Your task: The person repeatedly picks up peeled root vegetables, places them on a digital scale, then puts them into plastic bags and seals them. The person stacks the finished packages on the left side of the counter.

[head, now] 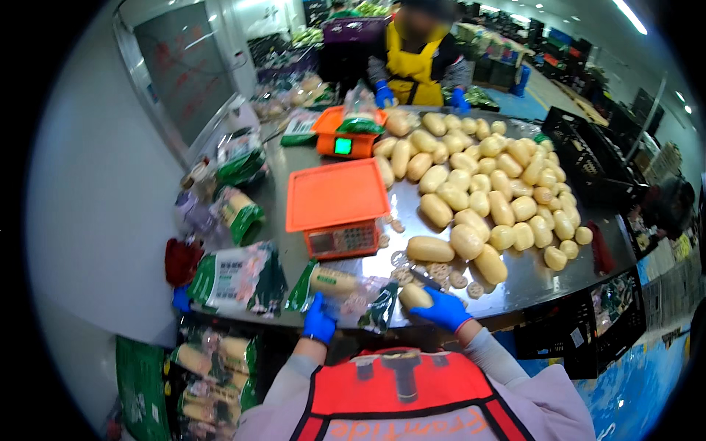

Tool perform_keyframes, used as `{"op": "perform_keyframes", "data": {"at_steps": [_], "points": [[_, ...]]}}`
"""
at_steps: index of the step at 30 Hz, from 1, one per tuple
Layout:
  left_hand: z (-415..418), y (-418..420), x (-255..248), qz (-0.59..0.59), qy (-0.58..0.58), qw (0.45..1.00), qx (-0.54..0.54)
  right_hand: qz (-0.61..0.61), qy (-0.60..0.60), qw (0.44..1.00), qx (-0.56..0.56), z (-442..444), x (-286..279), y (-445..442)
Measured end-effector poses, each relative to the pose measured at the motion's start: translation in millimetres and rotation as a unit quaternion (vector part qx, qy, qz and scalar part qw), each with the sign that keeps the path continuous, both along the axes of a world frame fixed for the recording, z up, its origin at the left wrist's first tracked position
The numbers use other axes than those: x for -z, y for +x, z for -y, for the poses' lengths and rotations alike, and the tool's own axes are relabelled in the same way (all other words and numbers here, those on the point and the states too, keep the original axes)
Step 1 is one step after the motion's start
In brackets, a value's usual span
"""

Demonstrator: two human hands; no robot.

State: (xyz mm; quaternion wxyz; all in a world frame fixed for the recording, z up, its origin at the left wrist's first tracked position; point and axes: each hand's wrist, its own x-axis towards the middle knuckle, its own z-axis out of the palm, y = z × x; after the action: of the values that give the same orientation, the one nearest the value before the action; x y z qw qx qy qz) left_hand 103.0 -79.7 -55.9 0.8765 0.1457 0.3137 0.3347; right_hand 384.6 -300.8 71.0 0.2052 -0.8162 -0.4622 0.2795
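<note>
My left hand [319,321], in a blue glove, grips the near edge of a clear and green printed plastic bag [337,282] with a peeled lotus root section inside. In my blue-gloved right hand [445,308] is a short lotus root section [415,297], held low over the front of the steel table [515,300], just right of the bag. A knife [429,280] lies beyond that hand among cut lotus root slices [439,270]. Directly behind the bag stands an orange weighing scale [337,195], its plate bare.
A large pile of lotus roots [491,176] covers the table's right side. A second orange scale [345,144] bears a bag. Printed bags [237,278] lie at left; a crate of filled bags [212,380] sits below. Black crates [584,154] stand right. A co-worker [416,60] stands opposite.
</note>
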Motion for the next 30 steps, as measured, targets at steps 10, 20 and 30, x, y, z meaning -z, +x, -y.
{"op": "perform_keyframes", "data": {"at_steps": [10,20,30], "points": [[-12.7,-1.3,-22.1,-0.046,-0.018,0.999,-0.017,-0.393,0.092,0.915,0.024,-16.3,10.8,-20.9],[5.6,-2.5,-33.4,0.009,0.000,0.996,0.088,-0.174,0.041,0.968,-0.174,-45.9,43.3,-23.2],[62.7,-21.7,-67.0,-0.178,0.045,0.965,0.186,-0.311,0.069,0.911,-0.261,-99.2,26.0,-57.2]]}}
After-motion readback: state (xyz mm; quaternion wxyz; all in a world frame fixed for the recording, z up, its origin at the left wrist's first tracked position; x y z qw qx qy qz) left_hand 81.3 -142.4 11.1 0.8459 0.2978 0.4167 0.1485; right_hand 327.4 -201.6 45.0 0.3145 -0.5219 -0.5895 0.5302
